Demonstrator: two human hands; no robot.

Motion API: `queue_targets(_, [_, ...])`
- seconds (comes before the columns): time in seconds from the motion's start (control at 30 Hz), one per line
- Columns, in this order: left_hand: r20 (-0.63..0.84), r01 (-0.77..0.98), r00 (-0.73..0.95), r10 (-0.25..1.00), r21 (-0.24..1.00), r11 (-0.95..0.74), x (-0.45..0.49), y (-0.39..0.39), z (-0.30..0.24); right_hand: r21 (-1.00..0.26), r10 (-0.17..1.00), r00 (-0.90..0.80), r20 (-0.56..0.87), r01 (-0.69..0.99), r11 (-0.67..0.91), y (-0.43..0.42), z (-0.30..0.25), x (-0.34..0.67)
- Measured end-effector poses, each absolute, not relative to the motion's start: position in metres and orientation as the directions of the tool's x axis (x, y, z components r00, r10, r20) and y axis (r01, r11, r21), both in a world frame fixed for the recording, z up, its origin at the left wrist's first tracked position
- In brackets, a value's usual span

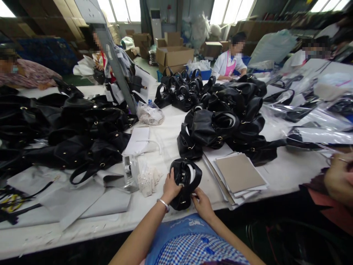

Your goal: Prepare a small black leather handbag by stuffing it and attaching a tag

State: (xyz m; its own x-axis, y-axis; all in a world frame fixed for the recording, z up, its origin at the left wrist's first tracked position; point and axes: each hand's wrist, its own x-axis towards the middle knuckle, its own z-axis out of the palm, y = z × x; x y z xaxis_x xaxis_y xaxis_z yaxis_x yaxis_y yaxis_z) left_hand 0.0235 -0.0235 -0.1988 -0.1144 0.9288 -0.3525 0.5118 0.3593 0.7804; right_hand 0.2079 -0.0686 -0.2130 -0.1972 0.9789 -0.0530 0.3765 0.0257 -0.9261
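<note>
A small black handbag (179,201) stands at the front edge of the white table, with a white wrap around its raised handle. My left hand (171,187) grips its left side, thumb by the opening and a bracelet on the wrist. At the lower right side, my right hand (202,203) holds the bag's edge with bent fingers, their tips partly hidden. Left of the bag lie a heap of small paper tags (148,180) and a clear tape dispenser (130,173). To its right sits a stack of grey and white cardboard sheets (239,172).
Black bags are piled on the left (63,125) and beyond the handbag (215,125). A slanted grey post (117,62) rises from the table near a plastic bag of small parts (150,113). Several co-workers sit around; one's hand (339,180) shows at far right.
</note>
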Motion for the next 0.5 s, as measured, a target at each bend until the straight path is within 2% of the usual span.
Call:
queue_targets(0.1, [-0.29,0.359,-0.107,0.951,0.881,0.309,0.014,-0.031,-0.194,-0.943,0.987,-0.148,-0.058,0.332,-0.006,-0.066,-0.205,0.209])
queue_targets(0.17, [-0.324,0.173,-0.104,0.94,0.925,0.338,0.004,-0.037,-0.189,-0.952,0.99,-0.124,-0.071,0.304,-0.031,-0.063,-0.201,0.211])
queue_targets(0.23, [-0.401,0.05,-0.14,0.905,0.91,0.411,-0.003,-0.042,-0.184,-0.959,0.992,-0.103,-0.074,0.281,-0.042,-0.059,-0.2,0.212])
queue_targets(0.37, [-0.485,0.102,-0.211,0.849,0.853,0.512,-0.003,-0.048,-0.191,-0.953,0.992,-0.057,-0.111,0.288,-0.09,-0.055,-0.211,0.203])
queue_targets(0.5, [-0.506,0.147,-0.181,0.843,0.834,0.532,0.003,-0.047,-0.227,-0.966,0.967,-0.161,-0.2,0.198,-0.166,-0.054,-0.223,0.186])
